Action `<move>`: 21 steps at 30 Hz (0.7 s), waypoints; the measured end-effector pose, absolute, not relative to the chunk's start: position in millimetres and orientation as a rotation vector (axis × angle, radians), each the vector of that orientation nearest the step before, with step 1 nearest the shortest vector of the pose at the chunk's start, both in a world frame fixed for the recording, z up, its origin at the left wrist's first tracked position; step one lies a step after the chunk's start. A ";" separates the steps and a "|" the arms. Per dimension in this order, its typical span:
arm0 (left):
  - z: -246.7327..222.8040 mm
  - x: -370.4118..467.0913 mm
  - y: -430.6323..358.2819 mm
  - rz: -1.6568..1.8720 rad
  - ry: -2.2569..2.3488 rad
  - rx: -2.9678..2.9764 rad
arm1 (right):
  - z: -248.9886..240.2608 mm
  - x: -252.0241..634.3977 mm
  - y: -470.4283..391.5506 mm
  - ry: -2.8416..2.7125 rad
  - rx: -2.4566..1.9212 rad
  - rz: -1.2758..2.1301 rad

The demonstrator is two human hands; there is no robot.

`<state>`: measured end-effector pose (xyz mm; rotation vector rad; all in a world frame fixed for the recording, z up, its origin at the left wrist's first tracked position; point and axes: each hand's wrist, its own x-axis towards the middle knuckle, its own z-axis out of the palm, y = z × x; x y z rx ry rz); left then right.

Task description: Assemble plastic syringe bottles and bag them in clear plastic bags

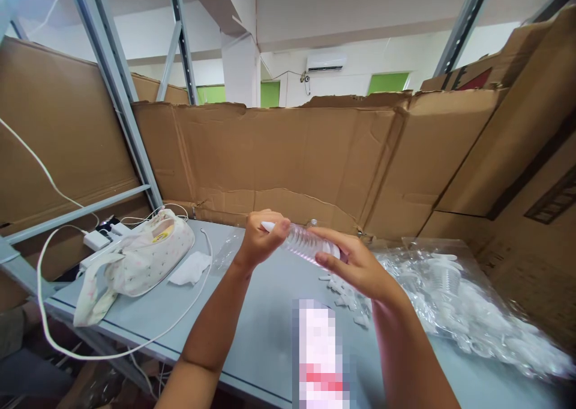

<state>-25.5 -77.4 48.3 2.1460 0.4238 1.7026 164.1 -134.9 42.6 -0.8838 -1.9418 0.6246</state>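
Above the table, both hands hold a clear ribbed plastic tube [306, 242] that lies tilted between them, its right end lower. My left hand [261, 239] is closed around the left end, where a white tip [269, 226] sticks out past the fingers. My right hand [353, 260] grips the right end, thumb in front and fingers behind. Part of each end is hidden by the hands. Below my right hand, small white plastic pieces [344, 295] lie loose on the table.
To the right lies a clear plastic bag [468, 313] of white parts. A pixelated white and red item [320, 349] is at the front. At the left are a patterned cloth pouch [150, 256], a tissue [191, 268], a power strip [101, 244] and a looping white cable [41, 289]. Cardboard [279, 151] walls the back.
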 end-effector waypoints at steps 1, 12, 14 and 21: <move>49.3 -25.8 -79.8 1.737 0.370 2.238 | 42.6 167.5 -134.1 -1.943 -0.865 0.743; 46.7 -12.4 -83.5 1.736 0.693 2.282 | 44.7 185.4 -123.5 -1.931 -0.936 0.773; 44.1 -10.4 -76.6 1.635 0.786 2.077 | 48.0 183.8 -128.8 -1.913 -1.037 0.478; 43.1 -3.3 -74.7 1.442 0.723 1.790 | 47.3 179.5 -134.0 -1.932 -1.107 0.061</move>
